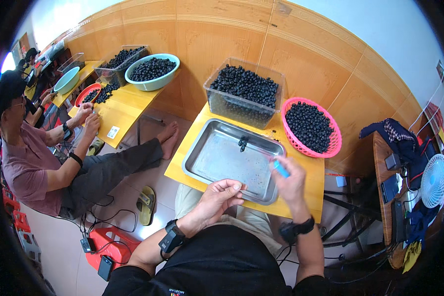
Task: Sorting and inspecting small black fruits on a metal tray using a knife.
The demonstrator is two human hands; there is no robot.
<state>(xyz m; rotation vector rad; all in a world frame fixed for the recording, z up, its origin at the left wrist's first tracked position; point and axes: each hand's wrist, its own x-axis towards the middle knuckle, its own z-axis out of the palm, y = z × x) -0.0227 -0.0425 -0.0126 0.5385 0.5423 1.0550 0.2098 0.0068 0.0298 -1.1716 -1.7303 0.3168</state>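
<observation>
The left hand rests loosely curled, holding nothing, at the near edge of the yellow wooden tabletop, steadying the rectangular steel tray; the right hand pinches a small blue tool over the tray's right rim.

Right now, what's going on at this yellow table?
A person sits at the yellow table, right hand holding a small blue tool over a metal tray with a few dark berries. The left hand rests at the tray's near edge. A clear bin and pink basket hold more berries.
</observation>
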